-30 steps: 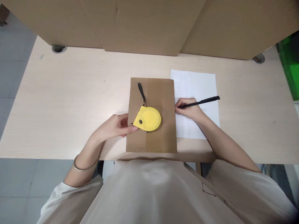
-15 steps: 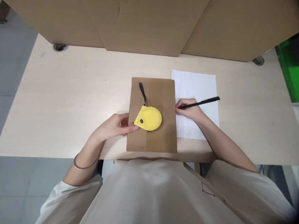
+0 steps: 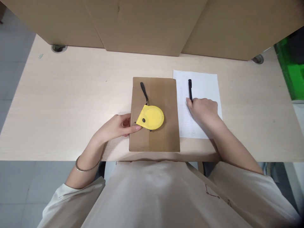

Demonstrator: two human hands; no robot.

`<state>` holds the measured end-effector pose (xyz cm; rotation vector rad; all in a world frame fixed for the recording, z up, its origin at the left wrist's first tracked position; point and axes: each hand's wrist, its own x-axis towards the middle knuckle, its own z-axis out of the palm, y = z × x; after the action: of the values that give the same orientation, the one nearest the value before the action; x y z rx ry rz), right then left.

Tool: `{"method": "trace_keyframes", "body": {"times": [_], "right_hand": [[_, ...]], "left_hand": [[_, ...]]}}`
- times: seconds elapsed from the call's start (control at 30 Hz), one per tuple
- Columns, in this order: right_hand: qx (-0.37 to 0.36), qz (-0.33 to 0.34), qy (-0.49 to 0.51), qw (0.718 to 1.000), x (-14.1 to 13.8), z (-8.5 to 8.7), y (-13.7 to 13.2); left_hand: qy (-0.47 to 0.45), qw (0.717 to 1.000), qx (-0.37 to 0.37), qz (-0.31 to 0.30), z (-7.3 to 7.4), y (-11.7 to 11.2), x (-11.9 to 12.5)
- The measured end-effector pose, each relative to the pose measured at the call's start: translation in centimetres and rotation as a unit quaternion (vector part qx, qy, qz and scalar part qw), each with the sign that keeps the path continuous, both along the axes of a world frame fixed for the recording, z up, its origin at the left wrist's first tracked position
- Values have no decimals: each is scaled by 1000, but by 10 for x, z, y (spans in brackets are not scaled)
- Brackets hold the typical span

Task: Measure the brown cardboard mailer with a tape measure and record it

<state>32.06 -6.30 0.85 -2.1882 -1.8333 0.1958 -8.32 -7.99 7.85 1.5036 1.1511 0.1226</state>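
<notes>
A brown cardboard box (image 3: 163,139) lies flat near the table's front edge. On top of it rests a yellow tape measure (image 3: 153,117) with a black wrist strap (image 3: 143,91) pointing away from me. My left hand (image 3: 118,128) grips the box's left edge, thumb on top by the tape measure's pointed corner, the other fingers partly hidden at the side. To the right, my right hand (image 3: 204,109) is closed, back up, over a white sheet of paper (image 3: 204,85). A black pen (image 3: 190,88) sticks out past its thumb, pointing away from me; the pen's lower end is hidden.
Tall cardboard panels (image 3: 142,28) stand along the back of the light wooden table (image 3: 71,88). Two round cable holes, left (image 3: 59,48) and right (image 3: 257,59), sit near the panels. Something green (image 3: 287,72) is beyond the table's right edge.
My right hand has moved right, away from the box's edge, and turned palm down. The pen has swung from slanting right to pointing away from me. My left hand stays put.
</notes>
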Motion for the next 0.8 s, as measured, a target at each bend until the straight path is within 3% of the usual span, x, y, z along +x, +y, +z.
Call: {"method": "trace_keyframes", "body": {"times": [0.07,0.13,0.2,0.3,0.37,0.47,0.57,0.7,0.8], "right_hand": [[30,-2,-27,999,0,-9,-2],[50,6,-28,998,-4,-6,-4],[70,16,-25,997,-13,12,-9],[106,73,8,992,-42,61,-21],[106,198,49,973,-69,93,-29],[45,422,57,904,-104,119,-34],[-11,494,46,868,-121,118,-28],[-17,466,83,881,-116,107,-17],[12,410,181,894,-99,103,-15]], "left_hand": [[4,1000,8,0,0,0,0],[4,1000,9,0,0,-1,0],[5,1000,9,-3,0,-1,-1],[15,1000,14,-7,2,-1,0],[28,999,18,-6,3,-1,0],[47,999,22,-3,6,-2,2],[61,998,35,-2,7,-2,3],[49,997,54,-10,3,-3,1],[3,999,53,11,-2,-5,-1]]}}
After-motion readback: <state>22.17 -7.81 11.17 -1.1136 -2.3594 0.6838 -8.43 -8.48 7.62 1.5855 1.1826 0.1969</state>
